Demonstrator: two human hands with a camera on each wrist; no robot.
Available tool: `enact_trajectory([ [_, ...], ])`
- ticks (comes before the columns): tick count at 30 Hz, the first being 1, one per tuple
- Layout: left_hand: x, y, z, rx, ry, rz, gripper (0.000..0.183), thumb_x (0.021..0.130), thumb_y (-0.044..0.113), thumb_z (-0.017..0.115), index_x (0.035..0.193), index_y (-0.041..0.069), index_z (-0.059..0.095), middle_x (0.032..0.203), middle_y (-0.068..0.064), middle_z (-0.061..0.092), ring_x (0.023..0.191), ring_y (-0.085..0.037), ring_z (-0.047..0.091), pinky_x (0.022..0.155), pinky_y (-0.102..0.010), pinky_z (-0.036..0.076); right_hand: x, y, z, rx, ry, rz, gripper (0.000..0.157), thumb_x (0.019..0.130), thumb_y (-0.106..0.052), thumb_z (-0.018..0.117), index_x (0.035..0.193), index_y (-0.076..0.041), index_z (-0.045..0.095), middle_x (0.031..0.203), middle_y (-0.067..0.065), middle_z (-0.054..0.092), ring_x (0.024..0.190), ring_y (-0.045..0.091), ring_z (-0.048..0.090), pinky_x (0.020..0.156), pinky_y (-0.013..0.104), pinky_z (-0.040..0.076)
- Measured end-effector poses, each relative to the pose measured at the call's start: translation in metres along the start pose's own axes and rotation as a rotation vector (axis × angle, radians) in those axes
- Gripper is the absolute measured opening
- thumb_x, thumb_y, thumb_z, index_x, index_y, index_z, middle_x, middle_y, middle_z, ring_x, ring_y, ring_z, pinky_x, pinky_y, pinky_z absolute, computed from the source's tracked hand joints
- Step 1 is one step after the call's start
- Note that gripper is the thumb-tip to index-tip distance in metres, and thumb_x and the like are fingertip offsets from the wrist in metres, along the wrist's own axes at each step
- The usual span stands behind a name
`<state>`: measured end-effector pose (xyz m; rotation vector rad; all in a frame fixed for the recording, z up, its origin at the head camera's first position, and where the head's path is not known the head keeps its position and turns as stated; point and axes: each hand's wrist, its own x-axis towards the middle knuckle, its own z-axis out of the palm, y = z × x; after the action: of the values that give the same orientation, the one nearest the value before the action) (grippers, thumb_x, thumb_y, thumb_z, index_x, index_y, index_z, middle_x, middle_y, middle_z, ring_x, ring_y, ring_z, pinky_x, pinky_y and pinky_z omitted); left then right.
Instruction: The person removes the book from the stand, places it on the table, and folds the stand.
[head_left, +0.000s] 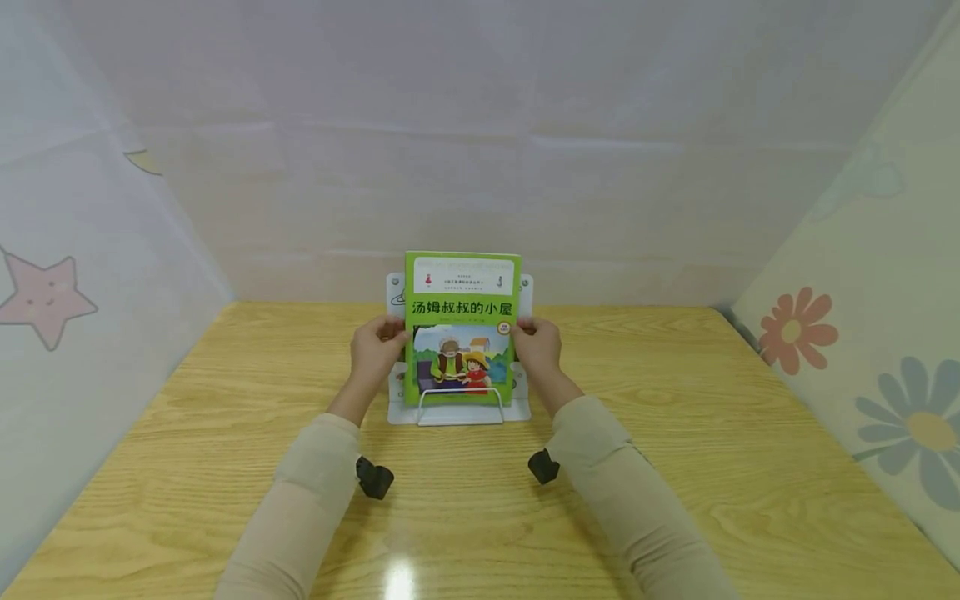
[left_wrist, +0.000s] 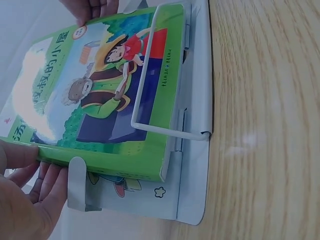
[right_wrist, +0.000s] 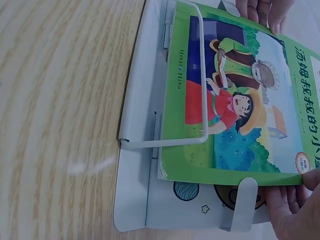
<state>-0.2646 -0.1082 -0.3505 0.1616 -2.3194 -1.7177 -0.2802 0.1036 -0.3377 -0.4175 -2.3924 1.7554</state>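
Note:
A green-covered picture book (head_left: 462, 310) leans upright on a white book stand (head_left: 397, 412), its front cover facing me. Across the lower cover passes the stand's white wire retainer (left_wrist: 170, 132). My left hand (head_left: 375, 348) pinches the book's left edge, thumb at the cover side and fingers behind. On the opposite edge, my right hand (head_left: 540, 348) holds the book in the same way, its fingers partly hidden behind it. White side tabs of the stand, one on the left (left_wrist: 76, 182) and one on the right (right_wrist: 245, 205), sit beside the hands.
The stand rests on a wood-grain table (head_left: 225, 467) near its far edge. Pale cloth walls surround the table, with a star (head_left: 47, 298) printed at left and flowers (head_left: 798, 331) at right. Black wrist devices (head_left: 374, 478) are on both sleeves.

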Motion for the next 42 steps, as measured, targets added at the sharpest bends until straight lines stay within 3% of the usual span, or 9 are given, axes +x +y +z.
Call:
enact_trajectory([
  [8, 0.0, 0.005, 0.0, -0.064, -0.006, -0.013, 0.023, 0.08, 0.003, 0.057, 0.103, 0.003, 0.057, 0.09, -0.012, 0.055, 0.082, -0.021, 0.051, 0.067, -0.028, 0.048, -0.001, -0.003, 0.001, 0.034, 0.015, -0.017, 0.019, 0.084, -0.009, 0.052, 0.1, 0.001, 0.056, 0.093, 0.011, 0.053, 0.084, 0.02, 0.051, 0.07, 0.026, 0.046],
  [20, -0.005, 0.008, -0.001, -0.12, 0.007, 0.01, 0.022, 0.08, 0.001, 0.057, 0.101, 0.002, 0.057, 0.091, -0.012, 0.055, 0.084, -0.02, 0.051, 0.072, -0.028, 0.046, -0.005, -0.006, 0.0, 0.105, 0.036, -0.07, 0.019, 0.084, -0.007, 0.053, 0.1, 0.002, 0.056, 0.094, 0.012, 0.054, 0.085, 0.021, 0.051, 0.072, 0.028, 0.046],
  [33, -0.005, 0.01, 0.001, -0.149, 0.041, 0.12, 0.021, 0.079, 0.0, 0.057, 0.1, 0.002, 0.057, 0.091, -0.014, 0.057, 0.081, -0.021, 0.052, 0.07, -0.028, 0.046, -0.005, -0.012, -0.006, 0.131, 0.002, -0.177, 0.019, 0.085, -0.003, 0.05, 0.103, -0.004, 0.053, 0.093, 0.012, 0.053, 0.081, 0.022, 0.052, 0.068, 0.031, 0.047],
  [42, -0.004, 0.021, 0.0, -0.221, 0.052, 0.149, 0.023, 0.079, -0.003, 0.057, 0.101, 0.0, 0.056, 0.092, -0.014, 0.056, 0.08, -0.021, 0.052, 0.071, -0.028, 0.047, -0.005, -0.022, -0.009, 0.172, -0.015, -0.246, 0.022, 0.085, -0.001, 0.05, 0.106, -0.005, 0.053, 0.09, 0.013, 0.052, 0.078, 0.022, 0.051, 0.068, 0.031, 0.047],
])
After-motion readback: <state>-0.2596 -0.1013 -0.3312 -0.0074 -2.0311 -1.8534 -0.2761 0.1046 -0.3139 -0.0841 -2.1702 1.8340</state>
